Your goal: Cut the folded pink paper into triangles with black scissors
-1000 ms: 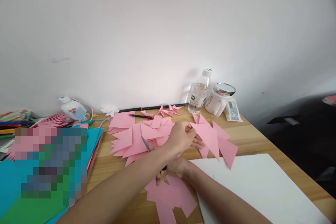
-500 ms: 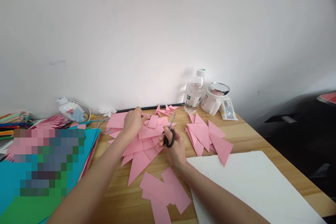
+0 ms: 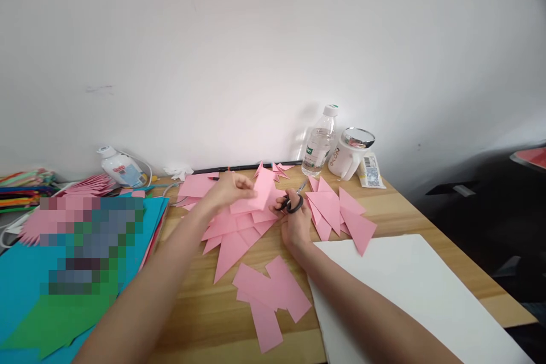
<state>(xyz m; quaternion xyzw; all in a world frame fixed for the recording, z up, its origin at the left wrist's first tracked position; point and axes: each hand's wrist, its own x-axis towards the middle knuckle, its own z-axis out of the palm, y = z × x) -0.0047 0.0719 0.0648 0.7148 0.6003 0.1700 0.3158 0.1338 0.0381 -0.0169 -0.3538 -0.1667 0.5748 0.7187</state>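
Over the heap of pink paper pieces [image 3: 232,244], my left hand [image 3: 228,190] is closed, pinching a folded pink paper strip [image 3: 261,192] that stands up from its fingertips. Black-handled scissors [image 3: 295,203] are in my right hand [image 3: 296,224], their blades pointing up and away to the right. Just right of that hand is a smaller pile of pink paper triangles [image 3: 324,207]. Several pink rectangles [image 3: 273,296] lie overlapped nearer to me, and small pointed pink pieces [image 3: 277,171] are by the wall.
A water bottle [image 3: 318,145], a white mug [image 3: 347,156] and a small packet [image 3: 372,172] stand along the wall. A white board [image 3: 392,296] covers the right front. Blue and green sheets [image 3: 68,324] lie left, with a white bottle [image 3: 121,169] behind.
My left hand has moved right and lifted the pink strip off the heap. My right hand with the scissors has shifted slightly right. The view has tilted a little.
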